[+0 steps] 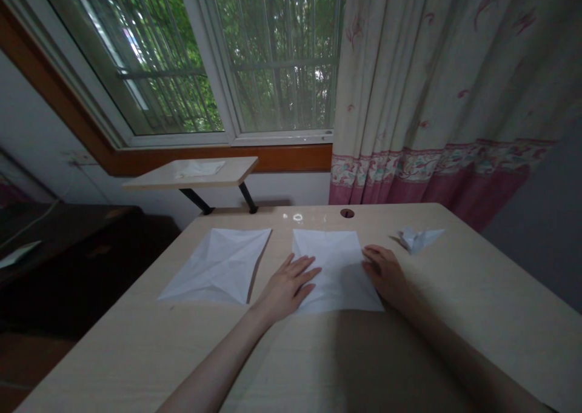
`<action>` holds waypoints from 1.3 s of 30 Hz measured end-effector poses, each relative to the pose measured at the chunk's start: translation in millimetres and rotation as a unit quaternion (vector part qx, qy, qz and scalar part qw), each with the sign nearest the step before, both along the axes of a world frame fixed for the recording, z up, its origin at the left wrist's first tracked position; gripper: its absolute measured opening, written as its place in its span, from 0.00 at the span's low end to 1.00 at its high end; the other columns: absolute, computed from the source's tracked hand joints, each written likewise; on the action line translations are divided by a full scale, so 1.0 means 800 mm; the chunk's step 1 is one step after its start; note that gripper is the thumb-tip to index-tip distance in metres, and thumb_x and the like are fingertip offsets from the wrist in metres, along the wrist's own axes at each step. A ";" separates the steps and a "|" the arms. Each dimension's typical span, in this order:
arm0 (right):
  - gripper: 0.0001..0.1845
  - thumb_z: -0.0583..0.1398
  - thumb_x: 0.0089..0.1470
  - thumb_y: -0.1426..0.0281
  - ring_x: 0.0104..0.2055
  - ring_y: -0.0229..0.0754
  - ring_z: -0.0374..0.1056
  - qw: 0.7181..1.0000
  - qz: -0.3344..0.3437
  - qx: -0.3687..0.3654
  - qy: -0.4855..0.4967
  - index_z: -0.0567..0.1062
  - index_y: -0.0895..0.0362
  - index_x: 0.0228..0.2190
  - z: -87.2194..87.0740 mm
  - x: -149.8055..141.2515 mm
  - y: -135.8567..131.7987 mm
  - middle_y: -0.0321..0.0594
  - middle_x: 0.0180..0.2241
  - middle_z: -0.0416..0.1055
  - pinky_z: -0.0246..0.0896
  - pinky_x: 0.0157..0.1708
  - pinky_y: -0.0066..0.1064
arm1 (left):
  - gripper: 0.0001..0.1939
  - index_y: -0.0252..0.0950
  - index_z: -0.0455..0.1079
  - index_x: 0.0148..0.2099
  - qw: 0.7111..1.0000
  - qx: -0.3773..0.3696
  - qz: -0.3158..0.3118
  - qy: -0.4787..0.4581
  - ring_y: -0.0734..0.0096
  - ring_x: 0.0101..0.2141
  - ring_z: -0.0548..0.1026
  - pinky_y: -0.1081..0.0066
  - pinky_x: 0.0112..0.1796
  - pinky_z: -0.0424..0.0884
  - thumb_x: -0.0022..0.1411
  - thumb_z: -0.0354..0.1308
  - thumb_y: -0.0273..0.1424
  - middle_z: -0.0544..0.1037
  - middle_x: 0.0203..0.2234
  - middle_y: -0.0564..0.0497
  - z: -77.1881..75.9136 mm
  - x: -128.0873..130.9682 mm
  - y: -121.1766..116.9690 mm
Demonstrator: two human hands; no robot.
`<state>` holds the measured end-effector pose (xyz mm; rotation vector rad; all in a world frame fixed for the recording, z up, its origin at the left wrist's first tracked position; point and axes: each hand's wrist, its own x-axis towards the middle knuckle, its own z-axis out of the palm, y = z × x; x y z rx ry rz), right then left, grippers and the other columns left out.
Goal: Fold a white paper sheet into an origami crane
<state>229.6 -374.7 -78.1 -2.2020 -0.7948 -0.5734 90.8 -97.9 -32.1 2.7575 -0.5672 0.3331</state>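
Note:
A square white sheet of paper [339, 288] with faint creases lies on the table in front of me. My left hand [291, 282] rests flat across its left side, fingers spread. At the right edge of the sheet is my right hand [384, 273], its fingers slightly bent and apart, with the tips touching or close to the edge. To the left lies another creased white sheet [218, 264], its corners raised a little off the tabletop. A small folded paper figure [421, 240], possibly a crane, sits to the right, beyond my right hand.
The pale wooden table [282, 370] has a round cable hole [347, 213] near its back edge. A raised shelf [159, 176] at the back left carries a white paper piece [199, 169]. Behind are a barred window [282, 55] and a curtain [400, 97]. Dark furniture [68, 261] stands left.

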 end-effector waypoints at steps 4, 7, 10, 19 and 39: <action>0.15 0.56 0.57 0.65 0.49 0.54 0.69 1.000 0.012 -0.022 -0.015 0.79 0.55 0.41 0.001 -0.001 -0.001 0.51 0.46 0.75 0.64 0.51 0.51 | 0.23 0.49 0.61 0.65 0.999 0.046 -0.001 0.019 0.59 0.62 0.65 0.44 0.64 0.48 0.70 0.52 0.44 0.62 0.65 0.46 0.009 -0.003 -0.002; 0.16 0.56 0.57 0.65 0.49 0.54 0.68 0.999 0.006 -0.042 -0.021 0.79 0.56 0.42 0.004 -0.002 -0.002 0.51 0.46 0.75 0.64 0.51 0.50 | 0.28 0.49 0.63 0.64 0.998 0.059 0.007 0.013 0.57 0.61 0.65 0.43 0.64 0.45 0.65 0.54 0.51 0.61 0.65 0.47 0.012 -0.006 -0.006; 0.16 0.57 0.57 0.65 0.49 0.55 0.68 0.998 0.002 -0.058 -0.020 0.78 0.57 0.43 0.006 -0.003 -0.001 0.51 0.47 0.74 0.64 0.51 0.50 | 0.32 0.49 0.64 0.63 0.998 0.061 0.013 0.004 0.54 0.59 0.67 0.43 0.64 0.43 0.61 0.56 0.56 0.60 0.66 0.48 0.012 -0.009 -0.009; 0.12 0.57 0.56 0.67 0.43 0.52 0.68 0.995 0.023 -0.096 0.011 0.79 0.56 0.37 0.022 -0.010 -0.002 0.48 0.40 0.76 0.64 0.46 0.45 | 0.39 0.50 0.62 0.65 0.998 0.069 0.010 -0.004 0.49 0.54 0.70 0.38 0.63 0.42 0.55 0.57 0.61 0.62 0.65 0.52 0.012 -0.011 -0.016; 0.28 0.58 0.51 0.58 0.43 0.53 0.74 0.947 0.124 0.053 0.293 0.76 0.55 0.51 0.069 -0.029 -0.005 0.45 0.42 0.79 0.68 0.42 0.43 | 0.36 0.39 0.64 0.63 0.996 0.000 0.068 0.050 0.50 0.64 0.61 0.45 0.64 0.51 0.56 0.65 0.48 0.66 0.62 0.44 0.001 -0.012 -0.046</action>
